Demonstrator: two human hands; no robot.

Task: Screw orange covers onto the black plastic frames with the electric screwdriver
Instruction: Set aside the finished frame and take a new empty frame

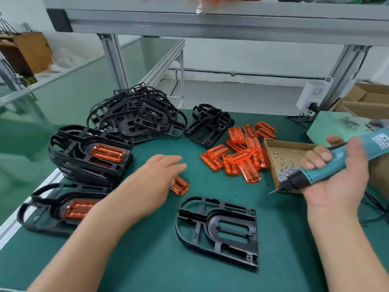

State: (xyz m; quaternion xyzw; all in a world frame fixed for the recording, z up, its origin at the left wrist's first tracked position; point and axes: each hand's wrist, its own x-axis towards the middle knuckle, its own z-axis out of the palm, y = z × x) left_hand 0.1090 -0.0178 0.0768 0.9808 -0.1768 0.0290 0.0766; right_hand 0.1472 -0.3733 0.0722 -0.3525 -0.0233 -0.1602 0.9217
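Though cluttered, green mat (147, 270) under shelf (231, 26)

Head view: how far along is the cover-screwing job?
Done: a stack of frames at left, top one covered, plus one covered frame at front left. In hand: bare frame at centre; left hand over a loose cover; right hand grips the electric screwdriver. Left: pile of bare frames at the back, loose covers, screws in the box.

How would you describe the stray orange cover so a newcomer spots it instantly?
Start at the green mat and find the bare black frame lying front centre. Just beyond its upper-left corner lies one orange cover, partly under the left hand. Unlike the heaped covers, it lies alone.
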